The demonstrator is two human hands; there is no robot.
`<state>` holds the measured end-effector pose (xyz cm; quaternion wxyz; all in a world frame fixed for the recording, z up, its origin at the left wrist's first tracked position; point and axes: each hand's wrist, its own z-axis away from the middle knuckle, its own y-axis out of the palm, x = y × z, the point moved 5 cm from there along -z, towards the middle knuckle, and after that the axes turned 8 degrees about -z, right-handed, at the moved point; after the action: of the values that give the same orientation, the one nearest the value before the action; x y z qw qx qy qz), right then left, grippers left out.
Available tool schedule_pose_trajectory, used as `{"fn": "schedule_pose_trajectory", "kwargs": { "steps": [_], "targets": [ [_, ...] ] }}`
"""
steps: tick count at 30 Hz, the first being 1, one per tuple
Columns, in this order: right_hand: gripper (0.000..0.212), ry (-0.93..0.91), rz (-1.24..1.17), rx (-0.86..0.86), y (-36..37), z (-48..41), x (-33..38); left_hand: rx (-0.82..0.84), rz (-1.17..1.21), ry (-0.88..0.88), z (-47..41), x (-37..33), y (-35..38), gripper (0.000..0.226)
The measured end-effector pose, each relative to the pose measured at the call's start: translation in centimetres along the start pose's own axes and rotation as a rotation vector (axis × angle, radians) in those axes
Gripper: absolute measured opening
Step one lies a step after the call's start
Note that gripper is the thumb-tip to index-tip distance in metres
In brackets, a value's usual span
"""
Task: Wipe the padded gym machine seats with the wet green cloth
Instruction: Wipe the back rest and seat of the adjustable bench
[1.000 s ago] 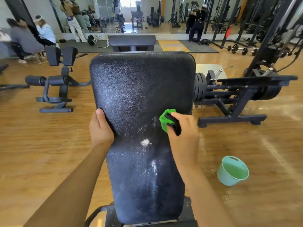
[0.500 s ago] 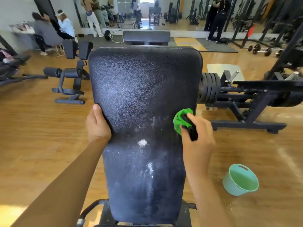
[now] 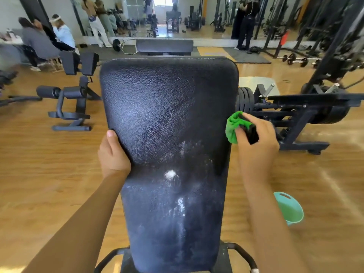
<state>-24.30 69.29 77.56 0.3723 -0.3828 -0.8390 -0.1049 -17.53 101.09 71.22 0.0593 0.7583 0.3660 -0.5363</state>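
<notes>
On wooden gym floor (image 3: 49, 174), black padded seat (image 3: 167, 115) streaked white, left hand (image 3: 113, 156) gripping its 9 o'clock edge, right hand (image 3: 256, 150) bunching green cloth (image 3: 232, 127) at 3 o'clock

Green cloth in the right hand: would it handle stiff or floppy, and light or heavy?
Probably floppy: the green cloth bunches into soft folds where the right hand grips it. Likely light for its size, since curled fingers alone carry it. Wetness cannot be judged here.
</notes>
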Motion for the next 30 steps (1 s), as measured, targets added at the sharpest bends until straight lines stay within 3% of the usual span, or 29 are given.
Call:
{"fn": "schedule_pose_trajectory", "kwargs": {
  "steps": [4, 8, 11, 15, 18, 23, 30],
  "targets": [
    [0.029, 0.111, 0.048, 0.093, -0.3, 2.6, -1.1, 0.023, 0.032, 0.037, 0.0, -0.1, 0.0, 0.057],
    [0.026, 0.457, 0.089, 0.146, -1.3, 8.2, -4.1, 0.043, 0.018, 0.061, 0.0, -0.2, -0.1, 0.059],
    [0.029, 0.549, 0.138, 0.147, -1.9, 11.4, -5.1, 0.053, 0.018, 0.068, 0.1, -0.3, -0.1, 0.06],
    [0.029, 0.487, 0.176, 0.041, -1.5, 11.0, -3.3, 0.068, 0.038, 0.102, 0.1, -0.5, -0.1, 0.052],
    [0.029, 0.32, 0.114, -0.059, 0.1, 7.6, 0.0, 0.067, 0.068, 0.109, -0.1, -0.3, -0.2, 0.059],
    [0.027, 0.084, 0.106, -0.082, 3.4, 3.8, 4.7, 0.09, 0.072, 0.104, -0.2, 0.0, -0.1, 0.062],
    [0.036, 0.143, 0.2, -0.038, 3.1, 11.2, 1.5, 0.12, 0.08, 0.076, -0.2, 0.3, 0.2, 0.061]
  ]
}}
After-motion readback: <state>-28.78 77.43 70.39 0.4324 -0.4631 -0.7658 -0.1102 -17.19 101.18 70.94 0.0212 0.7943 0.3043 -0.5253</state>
